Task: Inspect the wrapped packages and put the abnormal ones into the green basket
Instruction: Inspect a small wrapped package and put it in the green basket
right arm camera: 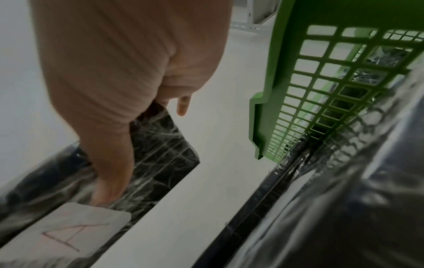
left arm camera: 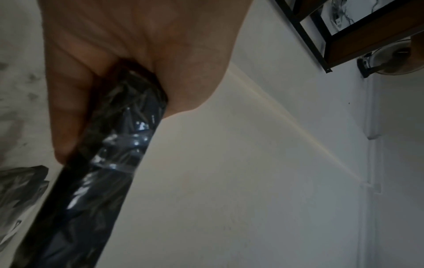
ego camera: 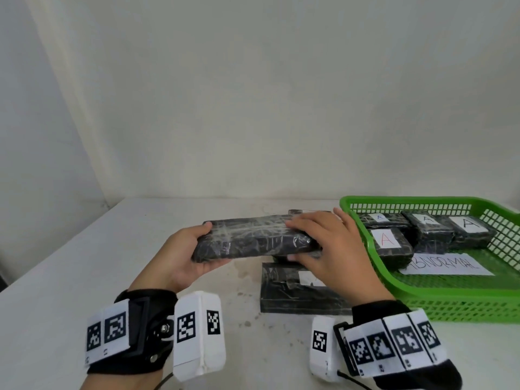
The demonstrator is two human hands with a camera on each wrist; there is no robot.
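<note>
A long black package (ego camera: 253, 240) wrapped in clear film is held level above the white table. My left hand (ego camera: 208, 244) grips its left end, thumb on top and fingers beneath; the left wrist view shows that end (left arm camera: 114, 154) wedged into the palm. My right hand (ego camera: 295, 240) grips the right end, fingers over the top and thumb under. In the right wrist view the underside carries a white label (right arm camera: 69, 234) with a red "A", beside my thumb (right arm camera: 110, 172). The green basket (ego camera: 450, 294) stands at the right and holds several black packages labelled "A" (ego camera: 388, 239).
A paper reading "ABNORMAL" (ego camera: 447, 266) lies in the basket. Another black package with a white label (ego camera: 292, 291) lies on the table below my right hand, close to the basket's wall (right arm camera: 286, 90). One more package (ego camera: 306, 211) shows behind the held one. A wall rises behind the table.
</note>
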